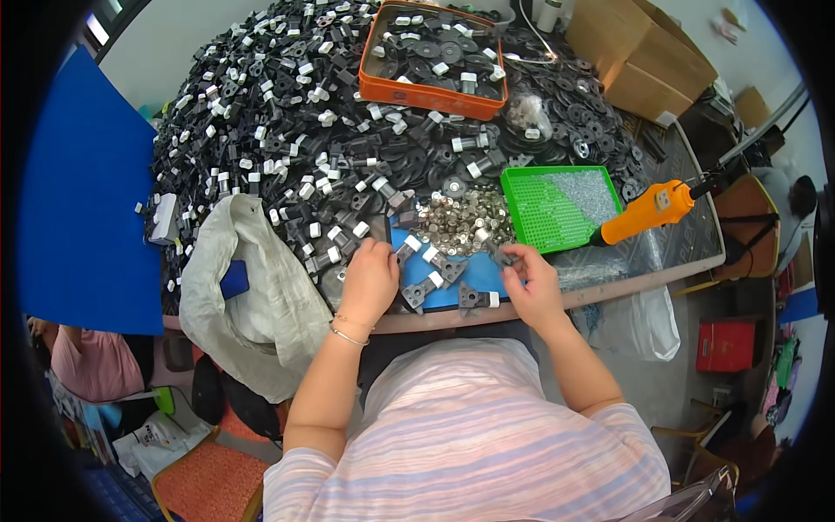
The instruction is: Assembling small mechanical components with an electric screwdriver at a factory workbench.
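Observation:
My right hand (532, 283) pinches a small black plastic part (500, 256) between thumb and fingers, just in front of a heap of small shiny metal pieces (461, 217). Curled with its fingers together, my left hand (372, 280) rests at the left edge of the blue mat (465, 271). Beside its fingertips lies a black part with a white end (405, 251); whether the fingers grip anything is hidden. Between my hands are a triangular black part with a white end (446, 268), a second one (419, 294) and a third (475, 297) near the table edge.
A big pile of black-and-white parts (261, 113) covers the table's back and left, with an orange-red tin (435, 96) on it. To the right are a green tray (539, 242) and an orange electric screwdriver (648, 213). A whitish sack (226, 296) hangs at the left edge.

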Tool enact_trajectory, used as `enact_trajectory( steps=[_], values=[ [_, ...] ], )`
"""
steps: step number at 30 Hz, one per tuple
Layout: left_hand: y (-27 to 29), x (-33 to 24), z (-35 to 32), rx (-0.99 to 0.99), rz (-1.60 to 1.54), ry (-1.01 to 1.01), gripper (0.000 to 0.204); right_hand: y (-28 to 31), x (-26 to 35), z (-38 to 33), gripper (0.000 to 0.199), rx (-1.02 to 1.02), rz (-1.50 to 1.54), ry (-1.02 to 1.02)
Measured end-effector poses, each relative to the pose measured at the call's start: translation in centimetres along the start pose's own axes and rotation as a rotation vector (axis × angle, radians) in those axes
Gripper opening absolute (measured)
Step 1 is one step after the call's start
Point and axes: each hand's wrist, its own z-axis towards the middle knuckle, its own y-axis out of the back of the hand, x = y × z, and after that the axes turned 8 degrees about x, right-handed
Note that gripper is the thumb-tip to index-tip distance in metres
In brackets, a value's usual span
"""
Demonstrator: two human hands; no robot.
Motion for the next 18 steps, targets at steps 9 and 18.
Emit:
enact_trajectory(
  steps=[9,18],
  values=[
    [0.4,-0.6,-0.1,0.08,0.081,0.018,0.011,-0.2,-2.3,-0.6,0.033,0.219,0.465,-0.454],
    [3.7,0.9,-3.1,-0.086,0.15,0.014,0.03,1.7,-2.8,-0.1,0.041,0.05,-0.03,-0.31]
  ],
)
